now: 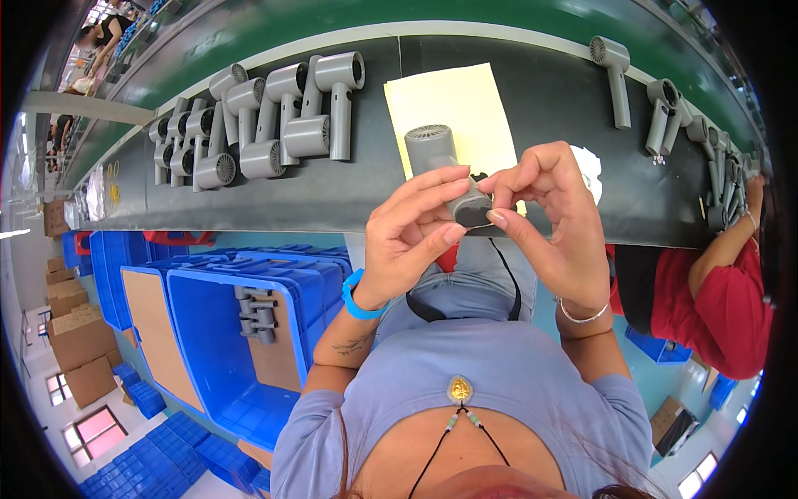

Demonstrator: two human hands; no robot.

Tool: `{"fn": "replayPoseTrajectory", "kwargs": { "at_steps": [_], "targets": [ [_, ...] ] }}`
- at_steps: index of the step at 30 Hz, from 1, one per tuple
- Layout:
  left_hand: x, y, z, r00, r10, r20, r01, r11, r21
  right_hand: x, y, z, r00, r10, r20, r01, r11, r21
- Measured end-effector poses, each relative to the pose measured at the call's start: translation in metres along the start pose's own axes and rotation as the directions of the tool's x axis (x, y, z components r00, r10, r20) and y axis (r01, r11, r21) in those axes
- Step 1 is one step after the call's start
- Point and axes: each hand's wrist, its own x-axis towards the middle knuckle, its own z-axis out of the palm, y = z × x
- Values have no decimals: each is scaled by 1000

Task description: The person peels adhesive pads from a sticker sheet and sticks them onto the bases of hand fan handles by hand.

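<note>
A grey hair-dryer-shaped housing (430, 150) lies over a yellow sheet (490, 108) on the dark bench, its round grille facing up. My left hand (416, 224) is closed round its handle, whose dark oval end (474, 214) points toward me. At the rim of that end, the thumb and forefinger of my right hand (553, 216) are bent in a pinch; what lies between them is too small to make out. A small black piece shows beside the forefinger tip. Behind my right hand is a white crumpled-looking thing (588, 170), partly hidden.
Several matching grey housings (287, 83) stand grouped at the bench's left; others, such as one housing (613, 75), line the right. Blue crates (224, 341) are stacked below left. A co-worker in a red shirt (727, 299) reaches onto the bench at right. Cardboard boxes (79, 341) stand far left.
</note>
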Motion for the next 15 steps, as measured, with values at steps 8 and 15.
{"fn": "replayPoseTrajectory", "kwargs": {
  "at_steps": [8,15],
  "targets": [
    [0,0,0,1000,-6,-13,6,999,40,1,0,0,1000,4,3,-4,1000,6],
    [0,3,4,998,-31,-55,35,997,67,1,0,1,1000,5,-4,-5,1000,-5]
  ]
}}
